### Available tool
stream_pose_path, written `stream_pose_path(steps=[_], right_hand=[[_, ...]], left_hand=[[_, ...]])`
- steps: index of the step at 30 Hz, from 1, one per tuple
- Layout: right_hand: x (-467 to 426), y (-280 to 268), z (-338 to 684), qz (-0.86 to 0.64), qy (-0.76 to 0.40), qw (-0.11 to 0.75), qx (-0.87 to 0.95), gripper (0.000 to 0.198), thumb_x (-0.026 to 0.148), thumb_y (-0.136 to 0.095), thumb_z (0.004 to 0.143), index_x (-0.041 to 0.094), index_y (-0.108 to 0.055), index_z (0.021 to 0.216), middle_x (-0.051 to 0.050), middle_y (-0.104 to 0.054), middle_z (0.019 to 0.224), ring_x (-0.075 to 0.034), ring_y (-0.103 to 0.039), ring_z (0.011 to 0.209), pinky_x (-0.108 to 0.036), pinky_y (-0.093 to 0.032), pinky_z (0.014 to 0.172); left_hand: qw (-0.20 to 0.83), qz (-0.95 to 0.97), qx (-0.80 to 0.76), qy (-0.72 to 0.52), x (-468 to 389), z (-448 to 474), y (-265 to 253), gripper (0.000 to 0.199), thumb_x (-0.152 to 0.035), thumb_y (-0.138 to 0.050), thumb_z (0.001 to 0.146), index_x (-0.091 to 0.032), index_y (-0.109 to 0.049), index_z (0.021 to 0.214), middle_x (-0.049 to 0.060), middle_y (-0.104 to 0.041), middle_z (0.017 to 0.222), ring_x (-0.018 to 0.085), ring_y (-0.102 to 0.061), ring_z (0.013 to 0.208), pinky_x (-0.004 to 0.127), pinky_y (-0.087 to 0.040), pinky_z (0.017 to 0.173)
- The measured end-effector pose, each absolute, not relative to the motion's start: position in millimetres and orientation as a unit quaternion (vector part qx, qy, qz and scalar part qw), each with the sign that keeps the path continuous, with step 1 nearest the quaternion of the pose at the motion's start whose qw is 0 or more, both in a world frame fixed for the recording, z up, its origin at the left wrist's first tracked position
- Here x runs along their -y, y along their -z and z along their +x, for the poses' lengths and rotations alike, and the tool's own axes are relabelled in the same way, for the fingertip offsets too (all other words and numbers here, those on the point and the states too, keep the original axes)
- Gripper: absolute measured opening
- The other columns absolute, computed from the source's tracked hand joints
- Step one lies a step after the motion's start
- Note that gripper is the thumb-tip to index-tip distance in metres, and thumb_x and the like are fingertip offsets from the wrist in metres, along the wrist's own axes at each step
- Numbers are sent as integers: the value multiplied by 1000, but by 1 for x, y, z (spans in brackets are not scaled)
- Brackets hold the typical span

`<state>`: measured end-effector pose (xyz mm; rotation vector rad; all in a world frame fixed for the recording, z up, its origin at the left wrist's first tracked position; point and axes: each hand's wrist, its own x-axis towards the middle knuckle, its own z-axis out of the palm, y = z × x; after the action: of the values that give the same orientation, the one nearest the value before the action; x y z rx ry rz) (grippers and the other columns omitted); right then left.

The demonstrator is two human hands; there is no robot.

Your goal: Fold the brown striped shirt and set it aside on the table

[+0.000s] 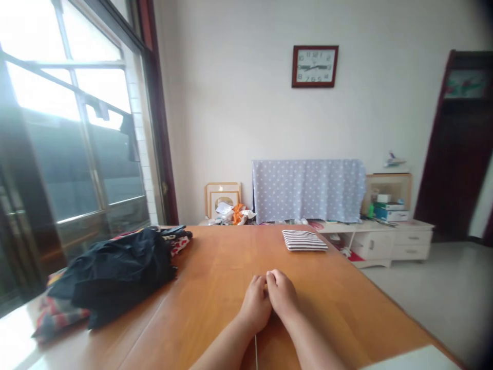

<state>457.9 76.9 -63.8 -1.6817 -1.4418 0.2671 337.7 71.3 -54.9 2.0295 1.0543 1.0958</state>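
My left hand (257, 300) and my right hand (282, 292) rest together on the wooden table (219, 288), touching at the fingers. Both have curled, closed fingers, and I see nothing held in either. Beyond them, toward the table's far right edge, lies a folded striped cloth (304, 240) in dark and white. Left of my hands is a heap of clothes, with a crumpled black garment (127, 277) on top and a patterned piece (57, 313) showing beneath it.
A pale flat surface (416, 359) shows at the lower right corner. Past the table, a low white cabinet (412, 241) stands along the wall, with a blue dotted cover (308, 190) over something on it. Large windows (77, 128) are at the left.
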Motion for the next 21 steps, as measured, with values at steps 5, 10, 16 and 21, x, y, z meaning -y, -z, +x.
stream_pose_path(steps=[5, 10, 16, 21], right_hand=[[-78, 67, 461, -676, -116, 413, 600, 34, 39, -36, 98, 24, -59, 78, -4, -72, 84, -19, -66, 81, -26, -40, 69], [-76, 64, 464, -675, -167, 379, 611, 35, 43, -36, 98, 25, -61, 81, -5, -73, 82, -21, -68, 80, -27, -41, 67], [-82, 71, 468, -664, -206, 367, 619, 34, 45, -38, 96, 27, -67, 94, -7, -76, 92, -23, -69, 81, -29, -44, 68], [-85, 77, 470, -658, -220, 371, 617, 32, 49, -43, 92, 29, -67, 85, -7, -75, 84, -24, -69, 79, -30, -45, 68]], left_hand=[[319, 730, -438, -417, -70, 336, 60, 23, -22, -57, 83, -20, -68, 103, 9, -65, 111, 23, -60, 107, 33, -44, 97], [319, 708, -475, -413, -68, 336, 61, 22, -21, -59, 80, -20, -70, 99, 9, -67, 105, 26, -60, 106, 36, -44, 97], [355, 633, -540, -427, -73, 341, 64, 22, -27, -65, 76, -18, -70, 96, 8, -68, 100, 25, -61, 100, 36, -45, 90], [399, 581, -570, -422, -79, 331, 59, 33, -25, -64, 76, -15, -68, 107, 7, -67, 94, 20, -62, 80, 32, -49, 72]])
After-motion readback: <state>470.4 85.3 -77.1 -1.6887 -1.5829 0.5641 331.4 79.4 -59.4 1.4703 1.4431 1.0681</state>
